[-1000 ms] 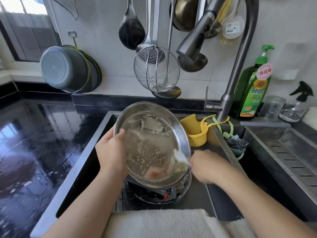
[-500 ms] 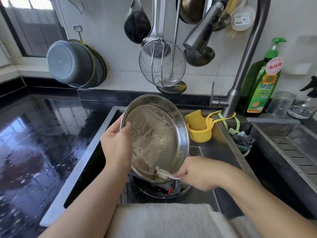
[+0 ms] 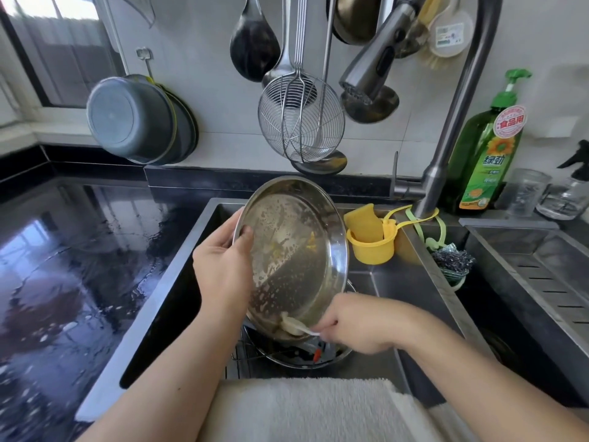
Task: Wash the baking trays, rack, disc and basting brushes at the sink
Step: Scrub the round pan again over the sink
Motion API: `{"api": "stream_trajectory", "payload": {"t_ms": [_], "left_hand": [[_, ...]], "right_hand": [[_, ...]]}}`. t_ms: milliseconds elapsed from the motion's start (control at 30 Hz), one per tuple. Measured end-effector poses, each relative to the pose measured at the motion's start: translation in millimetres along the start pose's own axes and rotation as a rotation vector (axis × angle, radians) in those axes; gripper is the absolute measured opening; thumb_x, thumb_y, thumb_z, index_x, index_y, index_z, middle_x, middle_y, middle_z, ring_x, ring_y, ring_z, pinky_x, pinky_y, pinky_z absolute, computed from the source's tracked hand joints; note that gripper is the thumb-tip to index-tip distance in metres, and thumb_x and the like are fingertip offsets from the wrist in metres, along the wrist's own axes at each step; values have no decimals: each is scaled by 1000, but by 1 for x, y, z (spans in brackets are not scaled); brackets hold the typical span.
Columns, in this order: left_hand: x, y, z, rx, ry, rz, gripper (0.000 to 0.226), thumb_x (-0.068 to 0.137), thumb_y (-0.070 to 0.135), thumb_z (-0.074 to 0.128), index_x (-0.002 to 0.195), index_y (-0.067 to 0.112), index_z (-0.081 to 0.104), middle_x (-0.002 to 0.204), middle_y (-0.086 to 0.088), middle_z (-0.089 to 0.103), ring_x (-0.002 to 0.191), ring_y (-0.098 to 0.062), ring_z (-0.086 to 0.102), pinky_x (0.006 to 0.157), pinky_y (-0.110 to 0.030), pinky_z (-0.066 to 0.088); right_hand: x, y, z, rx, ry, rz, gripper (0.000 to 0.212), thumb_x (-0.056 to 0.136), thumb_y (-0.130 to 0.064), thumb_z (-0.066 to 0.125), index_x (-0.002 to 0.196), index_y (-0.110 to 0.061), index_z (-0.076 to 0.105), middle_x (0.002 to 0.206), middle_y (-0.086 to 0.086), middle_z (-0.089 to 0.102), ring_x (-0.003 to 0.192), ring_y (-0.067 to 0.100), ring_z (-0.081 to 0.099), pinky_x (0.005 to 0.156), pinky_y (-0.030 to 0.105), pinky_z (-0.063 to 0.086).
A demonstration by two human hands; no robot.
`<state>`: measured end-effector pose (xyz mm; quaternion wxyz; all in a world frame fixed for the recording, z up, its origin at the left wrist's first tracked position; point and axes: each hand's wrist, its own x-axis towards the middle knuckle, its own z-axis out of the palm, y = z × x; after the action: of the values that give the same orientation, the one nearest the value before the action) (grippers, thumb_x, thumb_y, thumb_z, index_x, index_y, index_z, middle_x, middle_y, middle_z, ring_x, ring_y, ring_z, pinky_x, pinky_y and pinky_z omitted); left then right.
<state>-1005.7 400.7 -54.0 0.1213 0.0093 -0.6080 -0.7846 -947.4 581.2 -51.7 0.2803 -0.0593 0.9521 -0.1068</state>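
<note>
While our left hand (image 3: 223, 269) is gripping the rim of the round steel tray (image 3: 293, 250), thumb hooked inside, and tilting it steeply over the sink (image 3: 382, 282), our right hand (image 3: 360, 323) is pinching a pale basting brush (image 3: 294, 327) and working its head against the tray's lowest edge. We are judging this a scrubbing step, and it looks best done by sweeping the brush up across the spotted residue in overlapping strokes, turning the tray by its rim so each patch comes down to the brush. We are keeping the tray above another steel tray (image 3: 306, 358) and a wire rack (image 3: 237, 362) lying in the basin, so the lower rim has little room before it knocks them. To the right, a yellow sponge holder (image 3: 371, 247) is hanging near the tray's edge, and the tap spout (image 3: 366, 71) is sitting above; a folded towel (image 3: 302, 409) is lining the near edge.
</note>
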Motion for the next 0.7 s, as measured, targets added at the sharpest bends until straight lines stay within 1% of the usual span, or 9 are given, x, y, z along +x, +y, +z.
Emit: {"api": "stream_trajectory", "payload": {"t_ms": [67, 100, 167, 267, 333, 400, 533, 633, 700], "left_hand": [[1, 1, 1, 0, 30, 25, 34, 99, 2, 62, 118, 25, 79, 106, 9, 80, 104, -9, 73, 101, -44, 58], [2, 1, 1, -6, 42, 34, 35, 99, 2, 61, 118, 25, 78, 105, 11, 80, 103, -6, 73, 102, -41, 57], [2, 1, 0, -27, 43, 42, 34, 100, 2, 60, 120, 23, 78, 106, 11, 79, 105, -6, 73, 100, -33, 57], [0, 2, 2, -28, 28, 45, 34, 100, 1, 61, 123, 20, 76, 102, 13, 80, 98, -1, 73, 86, -19, 58], [1, 1, 3, -23, 27, 30, 33, 100, 2, 61, 124, 19, 76, 101, 12, 80, 92, -1, 73, 81, -20, 58], [2, 0, 0, -20, 44, 28, 33, 101, 5, 61, 124, 22, 77, 99, 11, 79, 88, -10, 72, 79, -26, 56], [3, 2, -3, -17, 69, 48, 32, 100, 6, 62, 124, 23, 77, 106, 10, 79, 103, -9, 73, 94, -30, 58], [2, 1, -1, -10, 61, 44, 33, 100, 3, 62, 124, 20, 76, 90, 17, 79, 76, -1, 70, 69, -11, 54], [0, 2, 0, -9, 46, 40, 34, 100, 2, 61, 123, 22, 76, 80, 20, 76, 67, 0, 64, 61, -8, 50]], "right_hand": [[-7, 4, -3, 324, 0, -81, 29, 105, -28, 54, 128, -39, 67, 74, -20, 67, 65, 3, 60, 60, 18, 48], [-10, 8, -6, 426, -5, -106, 29, 104, -30, 55, 127, -41, 68, 63, -16, 59, 53, 6, 47, 50, 20, 37], [-7, 20, -9, 400, 3, -69, 29, 102, -30, 58, 126, -41, 69, 71, -3, 58, 57, 12, 39, 51, 27, 30], [4, 40, -11, 47, 103, 142, 29, 100, -25, 58, 124, -35, 71, 100, 0, 72, 74, 13, 53, 62, 26, 46], [10, 51, -12, -39, 296, 353, 33, 99, -22, 57, 125, -37, 69, 97, -2, 66, 80, 17, 60, 68, 32, 52], [12, 50, -11, -106, 416, 439, 36, 97, -19, 56, 126, -38, 67, 87, -3, 56, 77, 22, 58, 64, 33, 47], [-4, 19, -4, 66, 171, 143, 32, 102, -24, 59, 130, -37, 67, 75, -16, 59, 61, 6, 48, 56, 21, 40], [-15, 5, 0, 278, 57, -18, 30, 103, -27, 59, 131, -35, 68, 52, -26, 55, 49, -3, 46, 52, 10, 35], [-9, 18, -3, 207, 95, 54, 31, 101, -22, 61, 129, -34, 69, 63, -21, 59, 55, 0, 47, 51, 12, 36]]}}
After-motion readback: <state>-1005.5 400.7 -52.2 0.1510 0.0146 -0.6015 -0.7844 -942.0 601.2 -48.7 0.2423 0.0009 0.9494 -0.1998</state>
